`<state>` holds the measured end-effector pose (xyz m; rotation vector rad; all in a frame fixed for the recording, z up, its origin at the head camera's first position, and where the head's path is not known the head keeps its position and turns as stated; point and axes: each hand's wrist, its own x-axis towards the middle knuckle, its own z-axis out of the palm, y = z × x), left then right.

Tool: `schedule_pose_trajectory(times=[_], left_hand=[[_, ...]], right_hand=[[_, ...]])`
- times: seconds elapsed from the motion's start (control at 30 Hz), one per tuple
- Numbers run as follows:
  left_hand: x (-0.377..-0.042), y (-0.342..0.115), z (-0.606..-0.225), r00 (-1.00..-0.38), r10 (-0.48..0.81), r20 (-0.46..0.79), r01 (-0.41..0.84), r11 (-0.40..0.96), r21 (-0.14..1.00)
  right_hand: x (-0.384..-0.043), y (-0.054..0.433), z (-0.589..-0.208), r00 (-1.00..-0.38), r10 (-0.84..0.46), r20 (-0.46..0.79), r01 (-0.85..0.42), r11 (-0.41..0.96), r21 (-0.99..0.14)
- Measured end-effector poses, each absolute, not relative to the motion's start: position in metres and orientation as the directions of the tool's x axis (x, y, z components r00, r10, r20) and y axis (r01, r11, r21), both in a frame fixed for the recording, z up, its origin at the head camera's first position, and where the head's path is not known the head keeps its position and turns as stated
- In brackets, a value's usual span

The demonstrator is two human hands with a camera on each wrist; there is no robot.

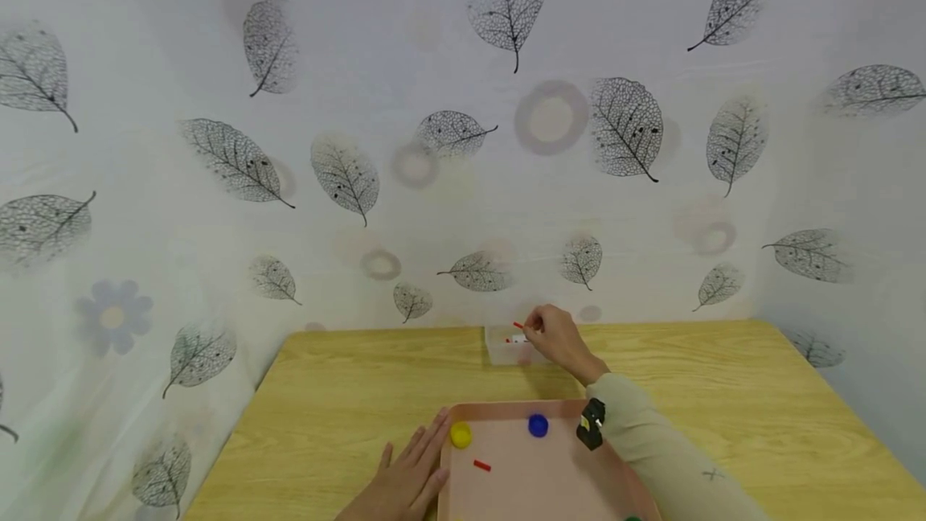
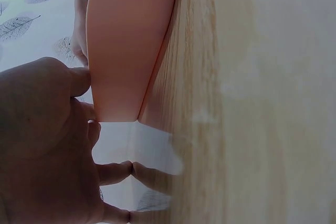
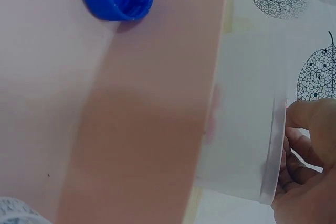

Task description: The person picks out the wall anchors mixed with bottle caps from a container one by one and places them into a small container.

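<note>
My right hand (image 1: 557, 338) is over a small translucent box (image 1: 506, 354) at the table's back edge. Its thumb and fingers pinch a short red stick (image 1: 518, 326). In the right wrist view the right hand (image 3: 312, 153) shows beyond the box wall (image 3: 241, 114), which hides the stick. My left hand (image 1: 405, 477) lies along the left side of a pink tray (image 1: 506, 408), fingers extended. Seen from the left wrist, the left hand (image 2: 47, 135) has its thumb at the tray's rim (image 2: 123, 45) and fingertips down on the table.
Inside the tray are a yellow cap (image 1: 460, 435), a blue cap (image 1: 538, 425) and a red stick lying loose (image 1: 481, 465). A green thing (image 1: 633, 518) peeks in at the bottom edge. Small red and white pieces (image 1: 517, 339) lie in the box. A leaf-patterned curtain (image 1: 463, 207) stands behind the wooden table (image 1: 347, 376).
</note>
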<state>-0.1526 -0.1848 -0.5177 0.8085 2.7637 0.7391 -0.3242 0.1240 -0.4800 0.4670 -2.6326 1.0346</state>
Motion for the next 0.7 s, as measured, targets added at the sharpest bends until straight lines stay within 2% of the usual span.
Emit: schedule_pose_trajectory(times=[0.7], left_hand=[[-0.1547, -0.1854, -0.5197, -0.841, 0.540, -0.023, 0.452, 0.726, 0.518]], right_hand=[[-0.3160, 0.1275, -0.4741, -0.885, -0.197, 0.423, -0.435, 0.674, -0.597]])
